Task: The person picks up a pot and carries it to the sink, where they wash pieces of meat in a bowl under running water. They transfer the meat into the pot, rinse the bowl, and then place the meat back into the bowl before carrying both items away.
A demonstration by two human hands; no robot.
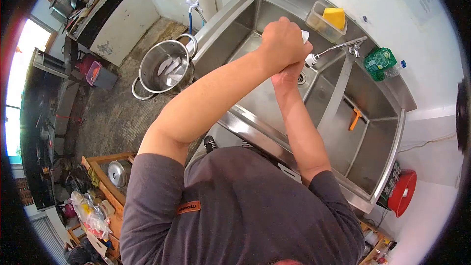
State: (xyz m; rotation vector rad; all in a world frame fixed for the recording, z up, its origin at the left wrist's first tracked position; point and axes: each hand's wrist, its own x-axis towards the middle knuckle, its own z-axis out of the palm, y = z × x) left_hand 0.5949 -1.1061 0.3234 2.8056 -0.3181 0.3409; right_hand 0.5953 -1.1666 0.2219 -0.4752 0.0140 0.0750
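My left hand (281,44) is closed in a fist over the left basin of the steel sink (267,99). Just beneath it, pressed against it, is my right hand (290,71), its fingers closed and mostly hidden. A small white piece (305,36) shows past the knuckles, between the two hands; its kind is not clear. Close by on the right is the white nozzle (311,60) of the tap (354,45). To the left of the sink stands a two-handled steel pot (147,64), with several pale white pieces (171,66) at its bottom.
On the sink's back ledge are a plastic container (316,18) with a yellow sponge (334,18) and a green bottle (380,64). An orange-handled squeegee (355,119) lies in the right basin. A red basin (404,194) is at the right; a wooden table (105,181) stands behind left.
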